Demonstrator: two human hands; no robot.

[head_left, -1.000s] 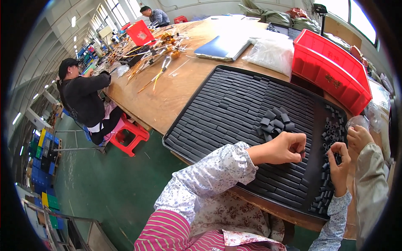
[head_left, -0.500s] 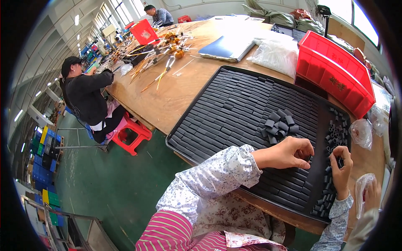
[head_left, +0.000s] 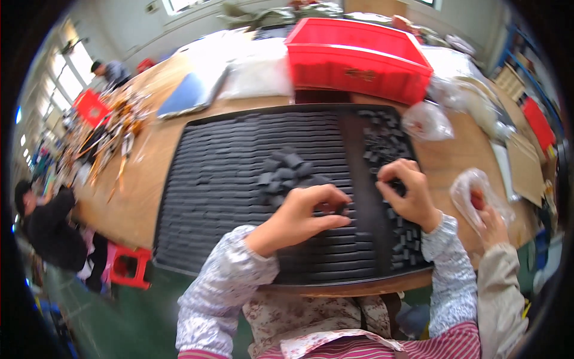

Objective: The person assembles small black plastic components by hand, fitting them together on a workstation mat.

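Note:
A black tray (head_left: 359, 197) lies before me, filled on its left with tight rows of short black tubes (head_left: 209, 167). Near the middle a small heap of similar tubes (head_left: 284, 170) rests on top of the rows. My left hand (head_left: 299, 218) hovers beside that heap, thumb and fingers closed on a small black tube (head_left: 341, 209). Over the strip of loose black tubes (head_left: 385, 134) along the tray's right side is my right hand (head_left: 412, 194), its thumb and forefinger curled into a pinch. Whatever may be between those fingertips is too small and blurred to make out.
Beyond the tray stand a red bin (head_left: 359, 66), a clear plastic bag (head_left: 260, 75) and a blue folder (head_left: 191, 93). At right, another person's hand (head_left: 493, 227) touches a plastic bag (head_left: 472, 191). Wired parts (head_left: 113, 131) and a seated co-worker (head_left: 48, 227) are at left.
The view has swung to the right, so the tray and red bin now appear farther left. Both hands stay over the tray, and the other person's arm shows more fully.

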